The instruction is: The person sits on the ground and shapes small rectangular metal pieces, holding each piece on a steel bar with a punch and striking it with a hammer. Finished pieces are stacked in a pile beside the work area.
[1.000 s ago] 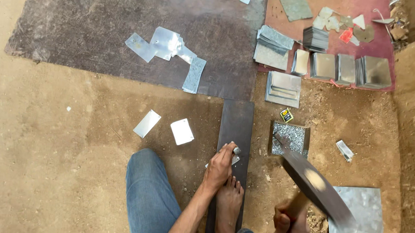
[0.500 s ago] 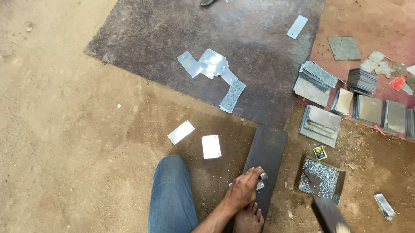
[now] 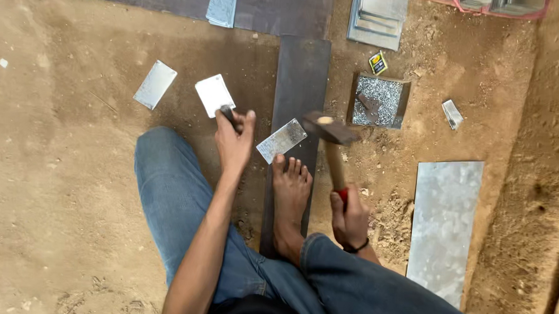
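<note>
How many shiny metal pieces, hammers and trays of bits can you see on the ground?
Loose shiny metal sheets: 6
Stacks of metal sheets: 1
Hammers: 1, held in the right hand
Trays of small metal bits: 1
Total: 9

1 small yellow-black packet (image 3: 378, 63) on dirt, just above tray of metal bits (image 3: 380, 100).

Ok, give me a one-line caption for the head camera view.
Seated on dirt, right hand grips a hammer over a small metal sheet on a dark strip.
</note>
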Available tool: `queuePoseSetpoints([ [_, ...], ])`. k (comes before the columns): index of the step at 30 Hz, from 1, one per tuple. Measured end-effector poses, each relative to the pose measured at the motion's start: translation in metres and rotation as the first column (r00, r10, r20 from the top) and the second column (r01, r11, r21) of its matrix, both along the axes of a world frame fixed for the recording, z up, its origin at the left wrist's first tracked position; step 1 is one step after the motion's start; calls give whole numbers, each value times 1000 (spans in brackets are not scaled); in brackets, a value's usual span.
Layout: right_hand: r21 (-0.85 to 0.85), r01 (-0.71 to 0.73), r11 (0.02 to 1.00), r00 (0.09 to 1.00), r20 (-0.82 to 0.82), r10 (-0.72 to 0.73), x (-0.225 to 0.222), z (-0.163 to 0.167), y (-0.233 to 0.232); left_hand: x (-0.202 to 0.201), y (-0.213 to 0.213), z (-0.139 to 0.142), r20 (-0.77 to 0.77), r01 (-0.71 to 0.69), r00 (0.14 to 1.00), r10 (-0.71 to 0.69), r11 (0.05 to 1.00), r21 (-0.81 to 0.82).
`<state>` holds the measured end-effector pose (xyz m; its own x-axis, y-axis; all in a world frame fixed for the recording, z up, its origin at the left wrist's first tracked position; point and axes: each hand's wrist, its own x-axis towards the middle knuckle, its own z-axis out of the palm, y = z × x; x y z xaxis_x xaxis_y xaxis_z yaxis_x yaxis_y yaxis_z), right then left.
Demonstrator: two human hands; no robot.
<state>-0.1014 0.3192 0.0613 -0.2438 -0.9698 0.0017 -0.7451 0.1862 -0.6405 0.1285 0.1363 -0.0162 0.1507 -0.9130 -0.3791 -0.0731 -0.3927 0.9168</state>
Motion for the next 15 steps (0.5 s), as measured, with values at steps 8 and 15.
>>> queuePoseSetpoints([
  [8, -582, -202, 787, 925, 152, 349, -24, -41, -27, -7, 3, 9, 253, 223, 934, -250, 966, 134],
  [15, 341, 55, 939, 992, -128, -12, -17, 2, -31, -6, 1, 13, 252, 175, 946, -205, 975, 135],
])
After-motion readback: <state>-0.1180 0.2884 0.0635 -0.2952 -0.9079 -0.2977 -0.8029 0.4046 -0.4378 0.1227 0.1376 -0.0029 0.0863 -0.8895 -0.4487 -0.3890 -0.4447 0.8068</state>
